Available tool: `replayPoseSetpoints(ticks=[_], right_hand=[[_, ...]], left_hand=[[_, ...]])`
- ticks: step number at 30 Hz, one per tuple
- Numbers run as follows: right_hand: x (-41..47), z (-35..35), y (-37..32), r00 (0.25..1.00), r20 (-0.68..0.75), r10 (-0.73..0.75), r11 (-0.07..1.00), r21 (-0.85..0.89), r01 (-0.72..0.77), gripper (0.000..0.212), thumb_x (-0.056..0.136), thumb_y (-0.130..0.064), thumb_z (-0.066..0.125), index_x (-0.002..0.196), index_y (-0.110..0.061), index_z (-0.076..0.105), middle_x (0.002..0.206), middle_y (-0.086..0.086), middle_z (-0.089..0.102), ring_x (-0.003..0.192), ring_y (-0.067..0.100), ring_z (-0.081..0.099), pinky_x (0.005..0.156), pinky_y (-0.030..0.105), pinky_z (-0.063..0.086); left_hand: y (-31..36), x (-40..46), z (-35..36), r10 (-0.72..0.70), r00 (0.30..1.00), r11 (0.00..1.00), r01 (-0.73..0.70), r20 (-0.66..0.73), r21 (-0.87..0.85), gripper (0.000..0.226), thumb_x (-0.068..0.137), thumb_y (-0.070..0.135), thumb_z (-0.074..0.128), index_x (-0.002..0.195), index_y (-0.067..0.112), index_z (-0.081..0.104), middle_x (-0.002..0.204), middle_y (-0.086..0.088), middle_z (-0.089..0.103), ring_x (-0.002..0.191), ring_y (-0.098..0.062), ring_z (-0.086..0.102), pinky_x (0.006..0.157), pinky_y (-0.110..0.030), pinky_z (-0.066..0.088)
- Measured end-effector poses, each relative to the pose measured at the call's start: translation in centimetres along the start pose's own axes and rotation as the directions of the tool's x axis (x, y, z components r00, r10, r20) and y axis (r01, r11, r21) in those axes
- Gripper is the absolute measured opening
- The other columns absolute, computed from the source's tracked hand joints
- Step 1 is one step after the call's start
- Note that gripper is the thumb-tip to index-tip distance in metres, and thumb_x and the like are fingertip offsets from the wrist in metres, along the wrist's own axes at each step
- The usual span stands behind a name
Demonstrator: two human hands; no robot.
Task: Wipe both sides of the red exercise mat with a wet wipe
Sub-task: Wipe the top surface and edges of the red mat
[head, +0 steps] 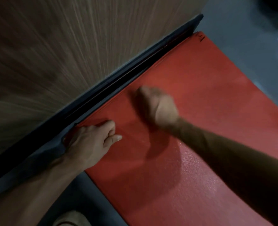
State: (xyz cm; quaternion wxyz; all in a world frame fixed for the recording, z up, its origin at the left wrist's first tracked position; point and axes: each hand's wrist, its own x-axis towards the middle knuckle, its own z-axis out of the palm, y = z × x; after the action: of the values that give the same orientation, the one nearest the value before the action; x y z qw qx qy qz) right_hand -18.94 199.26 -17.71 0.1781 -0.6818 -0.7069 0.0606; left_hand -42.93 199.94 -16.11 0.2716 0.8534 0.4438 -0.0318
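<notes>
The red exercise mat [192, 128] lies flat on the grey floor, with its long edge against a dark baseboard. My left hand [92, 142] grips the mat's near left corner, fingers curled under the edge and thumb on top. My right hand [157, 106], blurred by motion, is balled into a fist and presses down on the mat near its far edge. The wet wipe is hidden beneath that fist. A shiny damp patch [195, 162] shows on the mat under my right forearm.
A wood-grain wall panel [53, 54] rises on the left above the dark baseboard [135, 74]. Grey floor [249, 38] extends past the mat's far end and right side. Something pale [69, 219] shows at the bottom edge, perhaps my knee.
</notes>
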Motion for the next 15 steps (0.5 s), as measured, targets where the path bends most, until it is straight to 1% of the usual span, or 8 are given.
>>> replayPoseSetpoints(ticks=[2, 4, 6, 8, 10, 11, 13, 15], right_hand=[[-3.4, 0.7, -3.4, 0.934, 0.141, -0.329, 0.944, 0.044, 0.326, 0.012, 0.098, -0.021, 0.055, 0.104, -0.013, 0.063, 0.087, 0.007, 0.063, 0.077, 0.030, 0.058, 0.069, 0.038, 0.044], [-2.8, 0.2, -2.8, 0.863, 0.194, -0.466, 0.883, 0.042, 0.467, 0.016, 0.099, -0.023, 0.053, 0.111, -0.015, 0.060, 0.090, 0.007, 0.063, 0.079, 0.029, 0.058, 0.071, 0.039, 0.048], [0.4, -0.4, 0.5, 0.924, 0.117, -0.363, 0.923, -0.088, 0.374, 0.010, 0.101, -0.029, 0.056, 0.105, -0.020, 0.058, 0.085, 0.007, 0.065, 0.076, 0.031, 0.061, 0.064, 0.037, 0.047], [4.3, -2.1, 5.4, 0.999, -0.028, -0.045, 0.964, -0.262, 0.036, 0.023, 0.101, -0.042, 0.052, 0.098, -0.019, 0.057, 0.079, 0.011, 0.066, 0.071, 0.037, 0.065, 0.057, 0.038, 0.044], [6.3, -4.0, 9.3, 0.953, -0.100, 0.285, 0.891, -0.338, -0.302, 0.039, 0.101, -0.055, 0.042, 0.099, -0.018, 0.052, 0.084, 0.018, 0.067, 0.077, 0.043, 0.065, 0.059, 0.040, 0.040], [6.3, -4.4, 9.8, 0.925, -0.121, 0.361, 0.877, -0.294, -0.381, 0.041, 0.100, -0.057, 0.041, 0.100, -0.017, 0.051, 0.086, 0.019, 0.067, 0.078, 0.044, 0.064, 0.060, 0.040, 0.038], [5.0, -3.7, 7.8, 0.944, -0.106, 0.313, 0.923, -0.199, -0.329, 0.037, 0.101, -0.052, 0.046, 0.097, -0.016, 0.052, 0.079, 0.017, 0.065, 0.070, 0.041, 0.063, 0.055, 0.038, 0.037], [2.0, -2.0, 3.3, 0.992, -0.066, 0.103, 0.989, -0.099, -0.109, 0.028, 0.102, -0.042, 0.052, 0.093, -0.016, 0.056, 0.073, 0.009, 0.061, 0.063, 0.035, 0.059, 0.051, 0.036, 0.034]], left_hand=[[-0.1, 0.1, 0.0, 0.003, 1.000, 1.000, -0.003, -0.009, -0.004, 0.034, 0.093, 0.062, 0.052, 0.080, 0.033, 0.041, 0.053, 0.011, 0.052, 0.044, -0.002, 0.047, 0.045, -0.015, 0.023], [-0.2, 0.1, 0.2, 0.010, 1.000, 1.000, -0.010, -0.012, -0.016, 0.033, 0.093, 0.062, 0.052, 0.080, 0.033, 0.042, 0.053, 0.011, 0.052, 0.044, -0.002, 0.047, 0.046, -0.015, 0.025], [-0.3, 0.1, 0.3, 0.003, 1.000, 1.000, -0.003, -0.002, -0.007, 0.037, 0.092, 0.064, 0.049, 0.078, 0.031, 0.040, 0.050, 0.008, 0.052, 0.043, -0.007, 0.050, 0.043, -0.019, 0.029], [-0.2, 0.0, 0.1, -0.012, 1.000, 1.000, 0.012, 0.005, -0.004, 0.038, 0.092, 0.066, 0.046, 0.078, 0.031, 0.040, 0.050, 0.007, 0.053, 0.043, -0.007, 0.052, 0.042, -0.019, 0.030], [0.0, -0.1, 0.0, -0.021, 1.000, 1.000, 0.021, 0.015, 0.007, 0.038, 0.092, 0.066, 0.045, 0.079, 0.031, 0.041, 0.051, 0.007, 0.054, 0.044, -0.007, 0.052, 0.042, -0.017, 0.029], [0.0, -0.1, -0.1, -0.021, 1.000, 1.000, 0.020, 0.017, 0.012, 0.038, 0.092, 0.066, 0.044, 0.079, 0.031, 0.041, 0.051, 0.007, 0.054, 0.045, -0.007, 0.053, 0.041, -0.017, 0.028], [0.0, -0.1, -0.1, -0.002, 1.000, 1.000, 0.002, 0.013, -0.004, 0.037, 0.092, 0.065, 0.046, 0.078, 0.031, 0.041, 0.050, 0.007, 0.053, 0.046, -0.007, 0.054, 0.039, -0.018, 0.028], [-0.2, 0.0, 0.0, 0.020, 1.000, 0.999, -0.020, 0.001, -0.035, 0.037, 0.092, 0.065, 0.047, 0.077, 0.031, 0.041, 0.048, 0.008, 0.050, 0.051, -0.007, 0.057, 0.039, -0.018, 0.027]])
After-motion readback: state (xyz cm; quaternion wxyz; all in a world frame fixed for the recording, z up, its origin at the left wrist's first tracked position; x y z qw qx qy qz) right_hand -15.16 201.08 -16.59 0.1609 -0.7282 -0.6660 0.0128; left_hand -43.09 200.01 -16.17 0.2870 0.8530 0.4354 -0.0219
